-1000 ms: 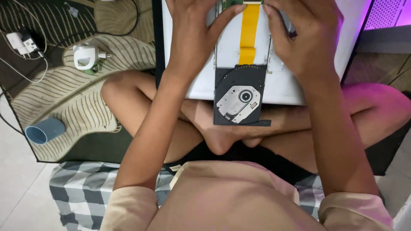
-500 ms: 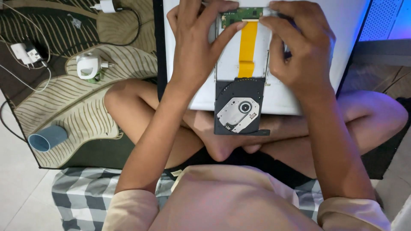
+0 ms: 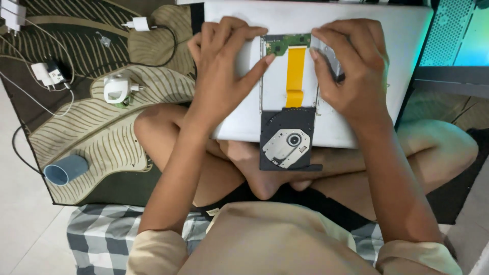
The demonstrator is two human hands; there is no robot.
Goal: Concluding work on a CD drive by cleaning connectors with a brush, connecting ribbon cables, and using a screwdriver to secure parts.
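Observation:
An opened optical disc drive [image 3: 288, 102] rests on a white laptop [image 3: 356, 30] that sits on my crossed legs. Its black tray with the round spindle [image 3: 287, 143] sticks out toward me, and an orange ribbon cable [image 3: 295, 76] runs up to a green circuit board [image 3: 285, 43]. My left hand [image 3: 221, 71] presses on the drive's left edge, the index finger touching the metal frame. My right hand [image 3: 351, 71] grips the right edge of the drive's metal casing, with a dark slim object tucked under the fingers.
A leaf-patterned rug [image 3: 102, 132] lies on the left with white chargers [image 3: 117, 87], cables and a blue cylinder [image 3: 66, 169]. A computer case with a glowing side panel [image 3: 458, 35] stands at the top right. I sit on a checked cushion [image 3: 97, 239].
The view has shifted so the drive and laptop appear lower in frame. Both hands stay on the drive's edges, with the left index finger now stretched onto the frame.

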